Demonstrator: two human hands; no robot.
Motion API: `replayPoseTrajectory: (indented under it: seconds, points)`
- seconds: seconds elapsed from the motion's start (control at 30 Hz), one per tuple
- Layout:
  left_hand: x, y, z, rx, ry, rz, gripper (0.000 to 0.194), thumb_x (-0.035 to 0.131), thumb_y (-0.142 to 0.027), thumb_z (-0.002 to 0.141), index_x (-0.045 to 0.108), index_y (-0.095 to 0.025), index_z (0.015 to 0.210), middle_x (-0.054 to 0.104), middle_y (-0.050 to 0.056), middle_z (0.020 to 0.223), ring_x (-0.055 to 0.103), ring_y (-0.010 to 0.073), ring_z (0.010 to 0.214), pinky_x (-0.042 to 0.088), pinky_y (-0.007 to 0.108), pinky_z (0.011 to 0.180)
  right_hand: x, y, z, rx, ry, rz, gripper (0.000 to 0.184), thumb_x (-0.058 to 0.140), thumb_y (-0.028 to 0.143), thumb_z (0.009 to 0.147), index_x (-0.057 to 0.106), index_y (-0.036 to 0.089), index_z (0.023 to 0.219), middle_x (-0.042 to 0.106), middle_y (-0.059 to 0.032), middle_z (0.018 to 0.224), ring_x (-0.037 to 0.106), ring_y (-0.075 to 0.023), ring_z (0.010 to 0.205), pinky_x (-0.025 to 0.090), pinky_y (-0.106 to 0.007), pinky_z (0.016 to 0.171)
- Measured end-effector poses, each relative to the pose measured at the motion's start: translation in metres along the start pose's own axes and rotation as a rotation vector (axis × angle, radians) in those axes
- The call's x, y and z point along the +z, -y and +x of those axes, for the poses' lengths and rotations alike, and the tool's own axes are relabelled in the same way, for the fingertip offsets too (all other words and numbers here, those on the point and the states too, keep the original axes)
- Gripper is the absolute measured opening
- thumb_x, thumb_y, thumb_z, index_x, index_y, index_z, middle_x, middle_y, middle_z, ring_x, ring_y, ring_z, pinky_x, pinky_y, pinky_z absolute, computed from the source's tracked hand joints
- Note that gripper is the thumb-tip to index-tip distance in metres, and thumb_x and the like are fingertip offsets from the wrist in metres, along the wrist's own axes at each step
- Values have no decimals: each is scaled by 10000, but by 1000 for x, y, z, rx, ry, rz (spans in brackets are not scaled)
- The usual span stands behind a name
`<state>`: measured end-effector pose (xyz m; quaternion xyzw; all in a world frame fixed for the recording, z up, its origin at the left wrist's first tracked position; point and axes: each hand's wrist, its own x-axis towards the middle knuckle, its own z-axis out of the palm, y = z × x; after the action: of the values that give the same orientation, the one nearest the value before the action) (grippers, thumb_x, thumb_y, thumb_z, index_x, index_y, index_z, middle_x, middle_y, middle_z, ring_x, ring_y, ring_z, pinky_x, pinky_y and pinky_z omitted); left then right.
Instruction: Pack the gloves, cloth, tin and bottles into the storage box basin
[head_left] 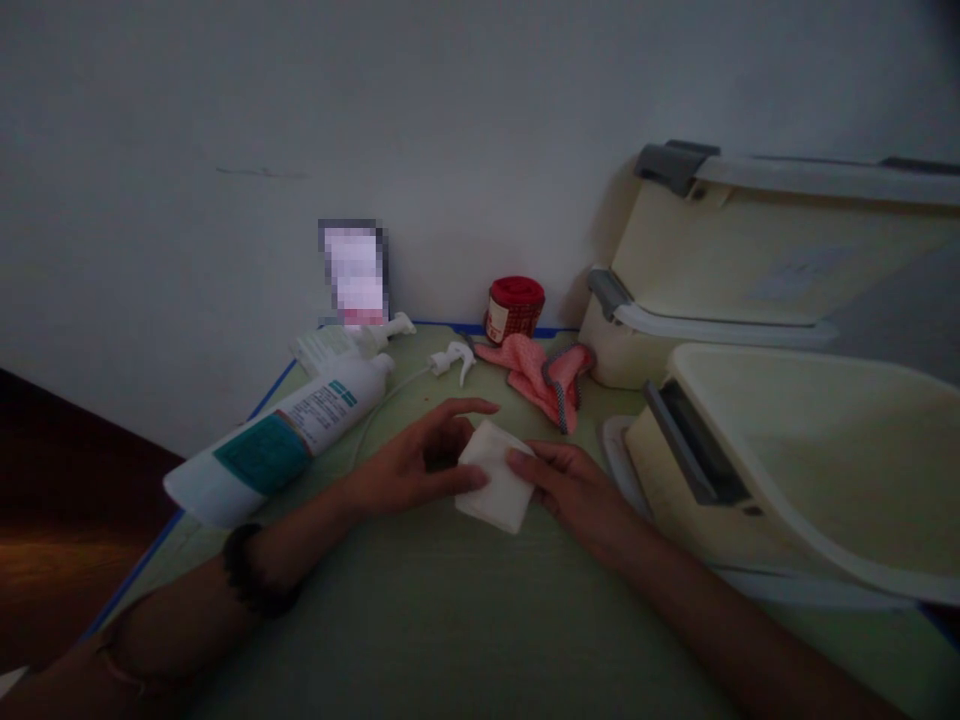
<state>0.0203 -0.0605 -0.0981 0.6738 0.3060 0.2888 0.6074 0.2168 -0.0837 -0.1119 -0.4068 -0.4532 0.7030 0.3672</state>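
A small white folded cloth pad (496, 490) lies on the pale green table surface (450, 620), held from both sides. My left hand (416, 462) grips its left edge, thumb on top, index finger stretched over the far corner. My right hand (574, 485) pinches its right edge between thumb and fingers. A dark band circles my left wrist.
A large white bottle with a teal label (289, 430) lies on its side at the left, a spray nozzle (452, 358) beside it. A pink cloth (536, 375) and a red-lidded jar (514, 308) sit near the wall. Cream plastic bins (750, 290) crowd the right.
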Motion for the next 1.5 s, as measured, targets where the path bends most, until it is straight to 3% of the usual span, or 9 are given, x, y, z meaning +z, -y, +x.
replayPoseTrajectory:
  seconds: [0.13,0.3,0.53,0.67,0.87,1.03,1.17,1.3,1.5]
  points:
    - [0,0,1,55,-143,-24,356,455,-364,841,388,-265,1176,525,-17,765,517,132,659,416,241,573,6,-1,0,-45,-29,-26,287,606,414,747,680,153,841,625,-14,712,555,-120,674,432,-280,706]
    - [5,-7,0,128,-305,47,272,440,-374,850,424,-210,1067,474,-34,685,456,109,577,376,223,521,23,13,-10,-204,-94,-79,307,556,424,783,665,136,791,582,6,636,526,-111,632,425,-248,641]
    - [18,-53,4,322,-252,168,172,434,-322,858,514,-171,844,510,-10,693,479,103,593,415,228,549,28,83,-70,-390,-198,-250,261,536,372,815,670,178,927,618,15,707,514,-81,616,404,-189,571]
    - [30,-76,22,373,-182,286,161,468,-279,847,518,-161,750,487,-24,652,453,84,562,398,207,524,4,117,-91,-474,-287,-282,244,556,369,805,683,179,890,611,18,645,509,-73,557,407,-184,521]
    - [63,-99,62,353,-193,445,175,442,-312,855,535,-165,833,541,16,807,522,122,708,449,259,649,-56,132,-95,-475,-390,-336,271,574,388,787,674,175,921,655,-8,701,576,-107,618,446,-226,566]
    - [86,-96,103,274,-401,609,357,453,-414,822,485,-165,1076,524,88,1045,542,189,893,460,362,781,-93,132,-107,-397,-419,-389,277,575,394,775,680,173,906,680,-19,752,595,-114,645,460,-253,623]
    - [98,-83,128,170,-309,573,437,468,-436,791,456,-140,1112,552,119,1054,570,210,873,471,388,774,-110,126,-115,-356,-411,-386,276,564,391,775,681,164,881,686,-29,794,596,-110,672,462,-252,650]
    - [101,-80,131,97,-126,450,402,484,-358,762,461,-138,1098,611,103,986,606,205,828,493,333,696,-115,125,-122,-304,-377,-459,302,547,416,778,669,146,836,680,-30,758,589,-110,646,460,-248,629]
    - [90,-91,117,106,-199,639,339,470,-275,732,463,-140,1043,607,65,897,591,169,705,477,306,618,-127,130,-119,-133,-258,-606,341,537,441,777,652,120,775,670,-42,725,593,-114,633,463,-258,643]
